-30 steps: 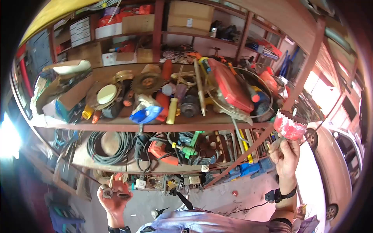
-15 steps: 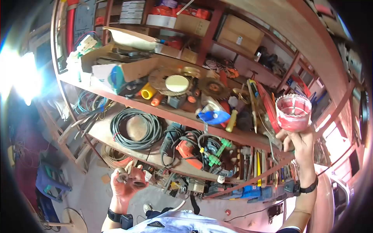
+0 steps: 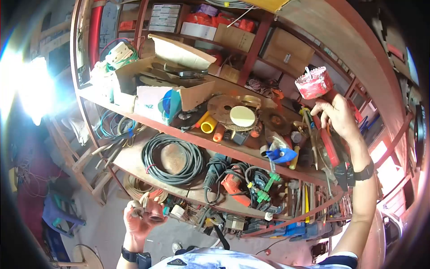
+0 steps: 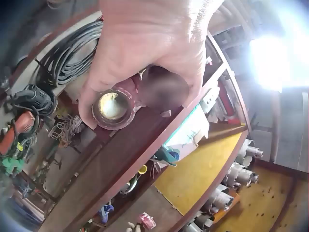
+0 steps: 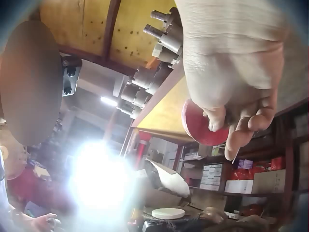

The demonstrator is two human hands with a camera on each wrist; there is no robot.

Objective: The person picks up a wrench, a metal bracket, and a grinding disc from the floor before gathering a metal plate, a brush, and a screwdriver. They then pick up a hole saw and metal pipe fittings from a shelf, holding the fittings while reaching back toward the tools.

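Observation:
High at the right in the head view, my right hand holds a red hole saw with a toothed rim and worn paint. Its round red base shows in the right wrist view, with thumb and fingers pinching it from beneath. Low at the left, my left hand grips a dull red hollow cylinder together with a small grey metal piece. In the left wrist view the cylinder's open end has a pale inside, and a dark, blurred round end sits next to it under the fingers.
A shelf edge runs between the hands. On it lie a cutting disc with a cream pad, an open carton and a blue-topped piece. Below are coiled cable and power tools. Metal cylinders line a higher shelf.
The view has swung left. My right hand has raised the hole saw toward the upper shelf and tilted it. My left hand still grips its pieces low at the left.

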